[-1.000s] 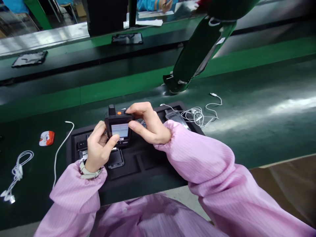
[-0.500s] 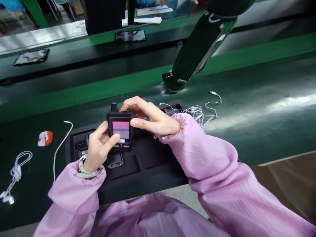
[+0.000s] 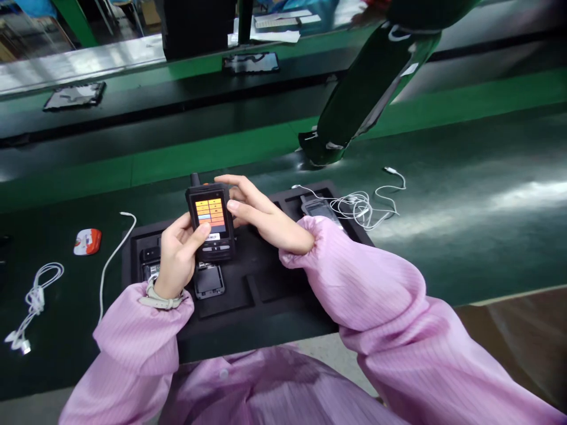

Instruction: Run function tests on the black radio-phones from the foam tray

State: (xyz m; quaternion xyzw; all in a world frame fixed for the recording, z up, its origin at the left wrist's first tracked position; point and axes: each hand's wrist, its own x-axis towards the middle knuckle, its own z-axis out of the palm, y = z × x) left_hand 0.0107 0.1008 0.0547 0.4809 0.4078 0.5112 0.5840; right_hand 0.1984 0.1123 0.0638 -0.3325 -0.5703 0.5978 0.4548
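My left hand grips a small black handheld radio-phone by its left side, thumb on the front below the screen. The screen glows orange and yellow, and a short antenna stub sticks up at the top. My right hand reaches across from the right, its fingers curled round the device's upper right edge and top. Both hands hover over a black foam tray with recesses. A second device lies in the tray just under my left hand, and another rests at the tray's far right corner.
A tangle of white cable lies right of the tray. A white earphone set and a loose white cable lie to the left, near a small orange-and-white object. A dark green lamp arm stands behind. Flat black trays sit on the far belt.
The device tilted upright toward me and its screen went from pale to pink to orange. My right fingers slid off the orange top button to the upper right edge.
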